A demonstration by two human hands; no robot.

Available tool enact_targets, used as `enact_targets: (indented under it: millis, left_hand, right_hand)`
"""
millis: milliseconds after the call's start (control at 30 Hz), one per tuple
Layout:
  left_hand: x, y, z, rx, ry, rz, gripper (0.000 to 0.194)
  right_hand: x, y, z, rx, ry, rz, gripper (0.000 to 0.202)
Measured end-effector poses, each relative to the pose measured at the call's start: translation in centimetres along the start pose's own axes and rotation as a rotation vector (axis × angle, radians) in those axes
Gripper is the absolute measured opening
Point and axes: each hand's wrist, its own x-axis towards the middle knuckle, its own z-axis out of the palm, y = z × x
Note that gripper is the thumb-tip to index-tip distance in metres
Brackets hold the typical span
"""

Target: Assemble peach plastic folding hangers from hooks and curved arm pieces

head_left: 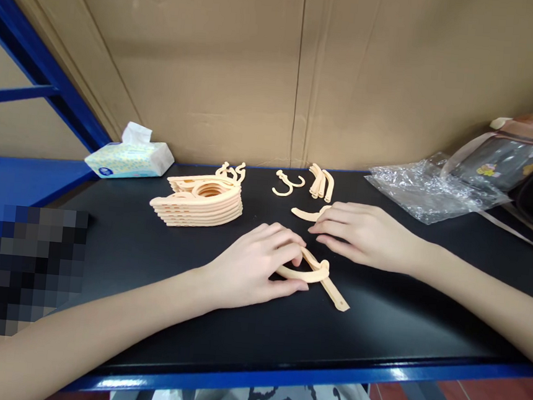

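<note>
My left hand is closed around a cream plastic hanger part, its fingers curled over the curved loop. A straight, flat bar crosses under this loop and slants toward the table's front edge. To the right, my right hand is held low over the table with its fingers stretched out. Just beyond those fingertips lies a curved cream piece, partly hidden behind the hand; whether they touch it I cannot tell. Left of my hands sits a neat stack of cream folding hangers, their hooks at the back.
Two loose hooks and several curved arms lie at the back of the black table. A tissue box stands back left. Crumpled clear plastic and a bottle are at the right, before a cardboard wall.
</note>
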Motion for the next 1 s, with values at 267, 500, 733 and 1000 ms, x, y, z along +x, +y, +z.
enact_targets:
  millis: [267,500,733,1000]
  left_hand:
    - [-0.2,0.5,-0.1,0.029,0.055,0.266,0.032]
    - [-0.2,0.4,-0.1,0.089,0.075,0.302,0.033]
    - [-0.2,0.3,0.0,0.08,0.001,0.285,0.031]
    - [-0.1,0.3,0.1,0.064,-0.02,0.264,0.032]
  right_hand:
    - [0.3,-2.2,0.4,0.191,-0.023,0.032,0.025]
    - [0.2,-2.0,0.6,0.162,-0.029,0.042,0.025]
    - [0.2,-1.4,0.7,0.117,-0.063,0.065,0.024]
    - [0.3,-1.6,0.9,0.167,-0.079,0.068,0.021]
